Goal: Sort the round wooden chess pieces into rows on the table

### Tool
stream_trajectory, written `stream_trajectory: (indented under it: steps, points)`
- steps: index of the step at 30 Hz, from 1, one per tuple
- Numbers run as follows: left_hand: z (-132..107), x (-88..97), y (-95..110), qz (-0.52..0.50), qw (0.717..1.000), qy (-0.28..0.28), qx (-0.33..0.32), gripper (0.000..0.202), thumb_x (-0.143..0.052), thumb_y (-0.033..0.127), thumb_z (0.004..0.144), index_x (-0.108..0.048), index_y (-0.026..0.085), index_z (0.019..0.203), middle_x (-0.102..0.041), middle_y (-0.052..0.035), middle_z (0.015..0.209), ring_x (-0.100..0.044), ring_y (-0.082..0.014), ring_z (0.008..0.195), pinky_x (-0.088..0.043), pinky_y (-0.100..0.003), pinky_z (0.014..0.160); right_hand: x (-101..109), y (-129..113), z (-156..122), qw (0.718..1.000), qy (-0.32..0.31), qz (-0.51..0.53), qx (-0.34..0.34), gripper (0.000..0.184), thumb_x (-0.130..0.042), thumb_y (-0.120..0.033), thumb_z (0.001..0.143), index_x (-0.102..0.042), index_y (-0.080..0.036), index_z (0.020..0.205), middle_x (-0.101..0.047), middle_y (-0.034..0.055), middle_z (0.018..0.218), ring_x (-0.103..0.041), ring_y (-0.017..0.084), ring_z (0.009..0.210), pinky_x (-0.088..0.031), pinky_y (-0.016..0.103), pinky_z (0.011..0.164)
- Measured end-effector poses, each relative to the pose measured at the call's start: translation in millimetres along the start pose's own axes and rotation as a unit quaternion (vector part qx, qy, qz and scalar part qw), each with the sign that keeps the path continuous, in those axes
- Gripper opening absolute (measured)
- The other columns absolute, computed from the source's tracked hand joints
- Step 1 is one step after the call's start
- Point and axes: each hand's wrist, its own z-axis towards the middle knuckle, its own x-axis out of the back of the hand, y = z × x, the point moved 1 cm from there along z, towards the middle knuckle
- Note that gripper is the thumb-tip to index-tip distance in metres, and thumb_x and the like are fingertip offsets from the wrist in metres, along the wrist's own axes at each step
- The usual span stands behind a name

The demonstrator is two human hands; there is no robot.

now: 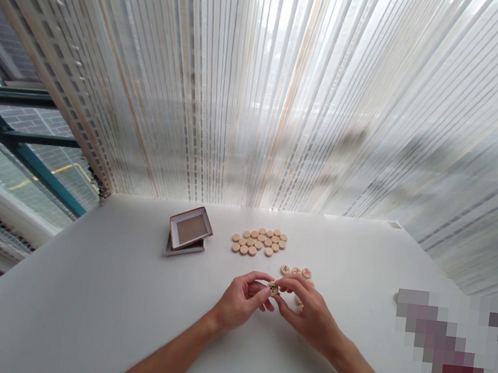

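Between my two hands is a round wooden Chinese chess piece (272, 289) with a black character facing up. My left hand (240, 301) pinches it from the left with thumb and fingers. From the right, the thumb and fingers of my right hand (307, 311) close round its edge. Just beyond my right hand lie several face-up chess pieces (296, 271) with red or black characters, some partly hidden by that hand. Farther back is a cluster of blank-side-up chess pieces (260, 240) lying close together.
A small open box (191, 229) sits at the back left of the white table (87, 288), one part tilted on the other. A striped curtain (238, 120) hangs along the far edge. A window (24, 127) is at left. At right, a region is pixelated.
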Motion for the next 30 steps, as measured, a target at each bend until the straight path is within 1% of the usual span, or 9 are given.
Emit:
stream_trajectory:
  steps: [4, 10, 14, 18, 21, 25, 30]
  points:
    - [-0.2, -0.9, -0.8, -0.004, 1.000, 0.003, -0.002, 0.043, -0.069, 0.045, 0.090, -0.058, 0.014, 0.117, -0.075, -0.0104, 0.090, -0.073, -0.0188, 0.074, -0.051, -0.026, 0.064, 0.6, 1.7, 1.6, 1.000, 0.010, -0.012, 0.000, 0.023, -0.058, -0.018, 0.094, -0.062, -0.025, 0.116, -0.068, 0.0078, 0.102, -0.068, 0.021, 0.089, -0.055, 0.037, 0.082]
    - [-0.8, -2.4, -2.2, -0.009, 1.000, 0.013, 0.002, 0.039, -0.075, 0.041, 0.086, -0.055, 0.017, 0.110, -0.075, -0.0101, 0.094, -0.073, -0.0182, 0.074, -0.051, -0.026, 0.064, -2.0, 3.4, -0.1, 1.000, 0.000, 0.014, 0.004, 0.031, -0.059, -0.017, 0.092, -0.061, -0.025, 0.122, -0.067, 0.0080, 0.105, -0.068, 0.021, 0.094, -0.056, 0.037, 0.087]
    - [-1.0, -2.0, -2.2, -0.008, 1.000, 0.015, 0.005, 0.039, -0.076, 0.040, 0.085, -0.054, 0.018, 0.108, -0.075, -0.0090, 0.092, -0.073, -0.0177, 0.073, -0.051, -0.026, 0.064, -2.7, 4.5, -0.8, 1.000, -0.009, 0.026, -0.001, 0.033, -0.059, -0.016, 0.093, -0.061, -0.026, 0.124, -0.066, 0.0078, 0.109, -0.067, 0.021, 0.098, -0.056, 0.036, 0.088]
    - [-0.4, -1.0, -2.6, -0.010, 1.000, 0.012, -0.007, 0.035, -0.071, 0.043, 0.089, -0.054, 0.017, 0.105, -0.074, -0.0063, 0.085, -0.072, -0.0168, 0.070, -0.051, -0.025, 0.063, -1.5, 2.1, 0.0, 0.999, -0.020, 0.035, -0.001, 0.036, -0.057, -0.015, 0.094, -0.060, -0.027, 0.128, -0.066, 0.0071, 0.109, -0.067, 0.019, 0.097, -0.057, 0.034, 0.087]
    - [-0.1, -0.3, -3.5, -0.010, 1.000, 0.010, -0.010, 0.033, -0.070, 0.042, 0.090, -0.053, 0.018, 0.105, -0.073, -0.0049, 0.083, -0.072, -0.0163, 0.070, -0.051, -0.025, 0.063, -0.9, 0.8, 0.2, 0.999, -0.031, 0.041, -0.002, 0.038, -0.056, -0.014, 0.094, -0.059, -0.027, 0.129, -0.066, 0.0071, 0.109, -0.067, 0.019, 0.097, -0.057, 0.034, 0.086]
    - [-0.1, 0.1, -4.8, -0.008, 1.000, 0.005, -0.009, 0.034, -0.071, 0.040, 0.089, -0.054, 0.018, 0.109, -0.073, -0.0066, 0.089, -0.072, -0.0165, 0.071, -0.051, -0.025, 0.064, -1.1, 1.9, 0.3, 0.998, -0.037, 0.042, -0.002, 0.040, -0.055, -0.014, 0.095, -0.058, -0.028, 0.132, -0.066, 0.0071, 0.109, -0.067, 0.019, 0.097, -0.057, 0.034, 0.085]
    - [-0.9, -0.6, -6.3, -0.010, 1.000, 0.010, -0.012, 0.034, -0.071, 0.040, 0.089, -0.054, 0.018, 0.110, -0.074, -0.0100, 0.098, -0.072, -0.0163, 0.071, -0.052, -0.025, 0.065, -0.5, 1.8, 0.6, 0.999, -0.036, 0.040, -0.006, 0.039, -0.054, -0.014, 0.095, -0.058, -0.028, 0.131, -0.065, 0.0073, 0.111, -0.066, 0.019, 0.099, -0.055, 0.034, 0.087]
